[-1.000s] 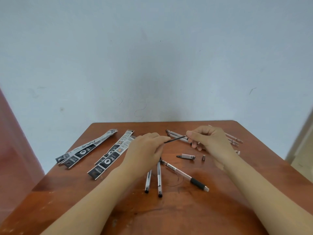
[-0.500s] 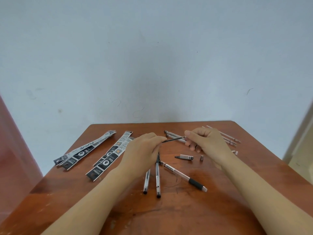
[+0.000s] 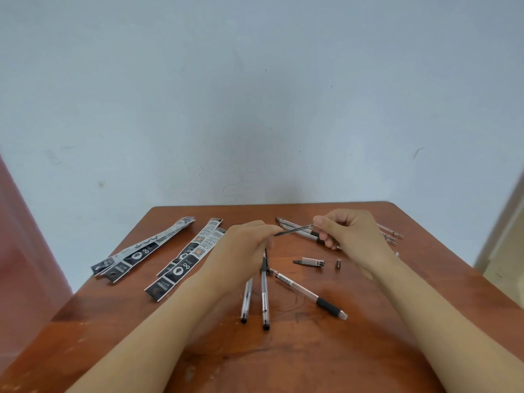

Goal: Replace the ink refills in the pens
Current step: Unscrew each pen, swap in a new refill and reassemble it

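Barely shifted, left hand (image 3: 241, 248) and right hand (image 3: 348, 236) hold a dark refill (image 3: 295, 230), each grip clamped on one end.

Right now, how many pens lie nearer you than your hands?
3: a clear pen and a second clear pen side by side by the left hand, a black-gripped pen right of them. Others may be hidden.
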Motion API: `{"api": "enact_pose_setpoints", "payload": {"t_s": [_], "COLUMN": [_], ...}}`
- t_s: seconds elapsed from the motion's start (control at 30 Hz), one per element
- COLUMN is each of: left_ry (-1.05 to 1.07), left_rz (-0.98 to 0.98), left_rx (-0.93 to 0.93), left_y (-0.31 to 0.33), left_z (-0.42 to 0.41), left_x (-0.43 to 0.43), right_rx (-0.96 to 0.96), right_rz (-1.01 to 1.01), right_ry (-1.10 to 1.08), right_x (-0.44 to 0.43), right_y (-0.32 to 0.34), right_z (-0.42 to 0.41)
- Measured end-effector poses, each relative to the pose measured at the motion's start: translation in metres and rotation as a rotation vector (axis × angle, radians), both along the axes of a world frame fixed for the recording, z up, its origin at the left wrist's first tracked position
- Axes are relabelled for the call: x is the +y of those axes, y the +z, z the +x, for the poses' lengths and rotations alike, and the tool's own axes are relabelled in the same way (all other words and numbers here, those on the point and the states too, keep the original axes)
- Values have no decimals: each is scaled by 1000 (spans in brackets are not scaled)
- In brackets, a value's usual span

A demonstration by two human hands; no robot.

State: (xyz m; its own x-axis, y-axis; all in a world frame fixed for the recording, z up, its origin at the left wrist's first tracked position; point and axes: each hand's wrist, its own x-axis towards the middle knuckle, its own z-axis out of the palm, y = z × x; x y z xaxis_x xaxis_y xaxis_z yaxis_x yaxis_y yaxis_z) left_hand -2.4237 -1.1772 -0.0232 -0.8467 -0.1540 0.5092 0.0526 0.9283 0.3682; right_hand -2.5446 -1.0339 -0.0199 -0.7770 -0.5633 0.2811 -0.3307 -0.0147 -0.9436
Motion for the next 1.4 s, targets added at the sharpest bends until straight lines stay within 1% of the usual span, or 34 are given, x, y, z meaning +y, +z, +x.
{"api": "enact_pose_setpoints", "payload": {"t_s": [0.1,0.2,0.27,0.33,0.43,0.53,0.67,0.8,0.9,1.0,1.1,1.27,1.4], "left_ry": [43,182,240,249,172,108,51,20,39,42,43,45,46], "left_rz": [30,168,247,250,139,78,45,24,18,18,17,11,10], "left_rx": [4,76,139,143,97,67,43,48,39,30,26,28,24], "left_y": [2,5,6,5,0,-4,-7,-5,-4,-4,-4,-4,-4], "left_z": [2,7,9,8,5,2,1,1,2,2,2,2,2], "left_x": [-4,-23,-34,-34,-23,-16,-8,-5,-6,-6,-6,-4,-3], "right_rx": [-29,-114,-81,36,218,312,344,278,232,228,240,243,218], "right_rz": [-70,-251,-259,-129,110,332,609,798,909,1004,1082,1087,1091], "right_ry": [-54,-206,-276,-342,-460,-529,-579,-571,-561,-557,-503,-430,-418], "right_x": [7,34,52,62,61,61,65,73,81,86,85,82,79], "right_y": [6,17,19,17,15,13,7,4,1,-1,-2,-4,-5], "right_z": [-8,-36,-52,-60,-60,-62,-68,-75,-83,-89,-91,-93,-93]}}
